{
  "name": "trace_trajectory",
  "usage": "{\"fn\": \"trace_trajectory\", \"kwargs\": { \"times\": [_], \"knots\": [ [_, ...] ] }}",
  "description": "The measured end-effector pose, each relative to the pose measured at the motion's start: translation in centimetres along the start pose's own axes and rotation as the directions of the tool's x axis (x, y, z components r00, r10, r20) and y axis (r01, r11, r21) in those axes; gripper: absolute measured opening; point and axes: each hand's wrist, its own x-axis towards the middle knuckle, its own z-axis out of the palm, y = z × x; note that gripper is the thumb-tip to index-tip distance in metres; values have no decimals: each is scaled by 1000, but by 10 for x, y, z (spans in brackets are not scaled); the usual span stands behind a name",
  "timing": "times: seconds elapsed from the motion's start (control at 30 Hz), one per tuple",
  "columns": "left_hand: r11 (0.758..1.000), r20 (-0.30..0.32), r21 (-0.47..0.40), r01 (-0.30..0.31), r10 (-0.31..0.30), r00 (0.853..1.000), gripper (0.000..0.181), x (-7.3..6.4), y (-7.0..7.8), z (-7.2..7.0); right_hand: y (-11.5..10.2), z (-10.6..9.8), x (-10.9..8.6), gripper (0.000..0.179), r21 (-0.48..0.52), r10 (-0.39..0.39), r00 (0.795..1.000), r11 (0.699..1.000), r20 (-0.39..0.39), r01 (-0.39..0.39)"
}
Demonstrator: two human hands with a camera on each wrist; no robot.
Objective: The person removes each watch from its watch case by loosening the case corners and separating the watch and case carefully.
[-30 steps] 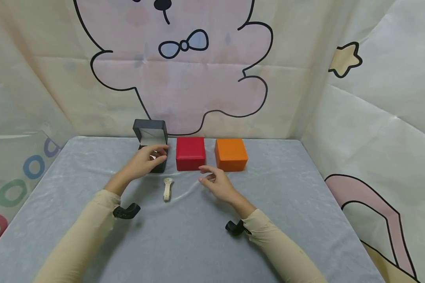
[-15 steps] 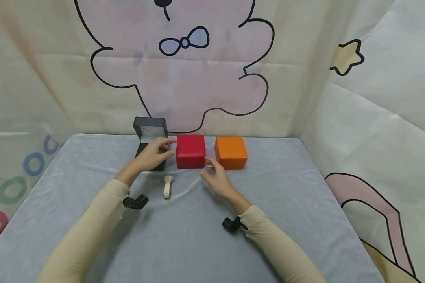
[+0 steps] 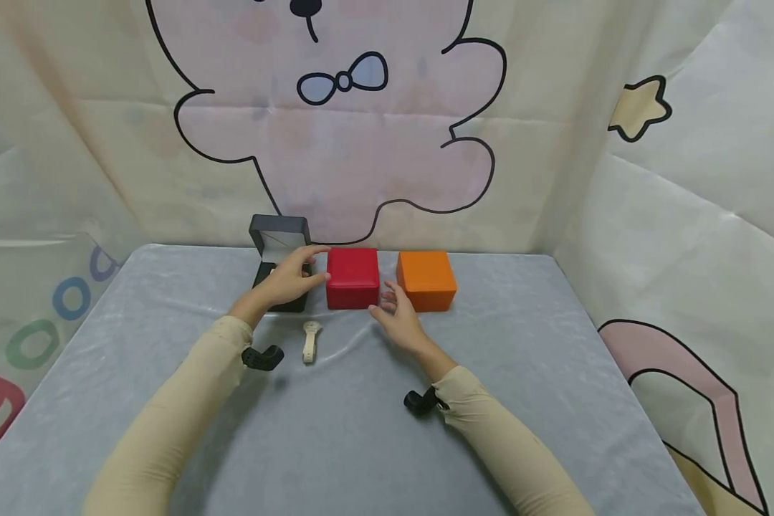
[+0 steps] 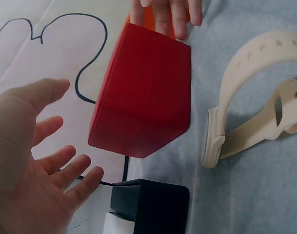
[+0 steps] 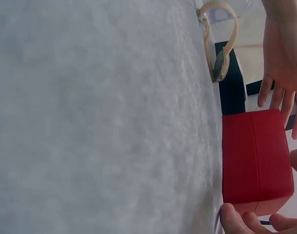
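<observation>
While hands (image 3: 287,279) (image 3: 401,322) flank it, smooth red cuboid (image 3: 352,278) gleams.

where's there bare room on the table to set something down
Two free patches: right of the orange box, out to the edge of the table; and this side of the watch, between the sleeves. Crowded: the back row, where the left hand and right hand flank the red box beside the open black box.

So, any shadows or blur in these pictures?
Head view: soft shadow on the pale grey-blue cloth beside the cream fabric left sleeve; left wrist: the smooth, boxy red case looks dim, edges readable; right wrist: cloth texture looks blurred.
</observation>
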Motion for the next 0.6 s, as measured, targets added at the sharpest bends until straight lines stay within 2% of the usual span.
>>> {"fn": "trace_trajectory", "kwargs": {
  "times": [0.17, 0.4, 0.6],
  "knots": [
    [1000, 28, -7, 2, -1, 1000, 78, 7, 1, 7, -2, 2, 6, 75, 0, 17, 1000, 1000, -9, -17],
    [999, 74, 12, 32, -33, 997, 96, 19, 5, 15, -1, 7, 18, 74, 12, -55, 998, 998, 20, 55],
    [1000, 90, 7, 17, -17, 996, 102, 25, 4, 17, 1, 10, 22, 72, -26, -58, 998, 998, 11, 58]
  ]
}}
